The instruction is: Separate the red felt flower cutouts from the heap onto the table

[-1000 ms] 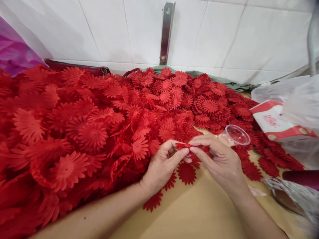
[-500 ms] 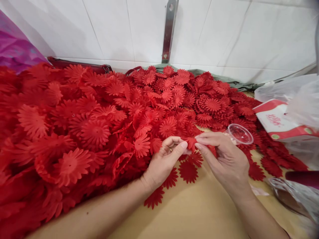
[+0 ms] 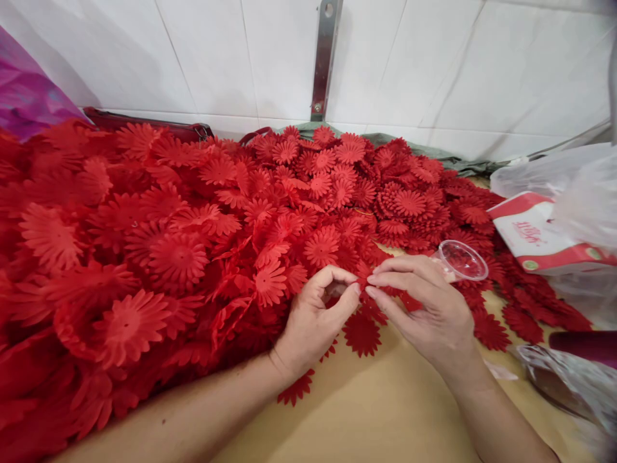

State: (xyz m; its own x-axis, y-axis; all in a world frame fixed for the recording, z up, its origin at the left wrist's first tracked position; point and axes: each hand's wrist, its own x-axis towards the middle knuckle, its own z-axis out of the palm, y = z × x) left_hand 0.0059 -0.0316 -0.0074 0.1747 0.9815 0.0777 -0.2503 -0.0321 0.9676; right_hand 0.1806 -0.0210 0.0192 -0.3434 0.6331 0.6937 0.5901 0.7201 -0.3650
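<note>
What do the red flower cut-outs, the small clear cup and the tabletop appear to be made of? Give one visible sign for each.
Red flower cut-outs: probably thin fabric or foam sheet, matte; petals curl and bend limply.
Small clear cup: likely thin plastic, glossy; see-through with a bright rim.
Tabletop: seemingly wood or laminate, smooth tan; even, faintly shiny surface.

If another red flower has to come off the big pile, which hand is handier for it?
Probably the left hand. It lies right against the edge of the flower pile, while the right hand sits over the bare table, nearer the clear cup. Both pinch one small red flower between them.
</note>
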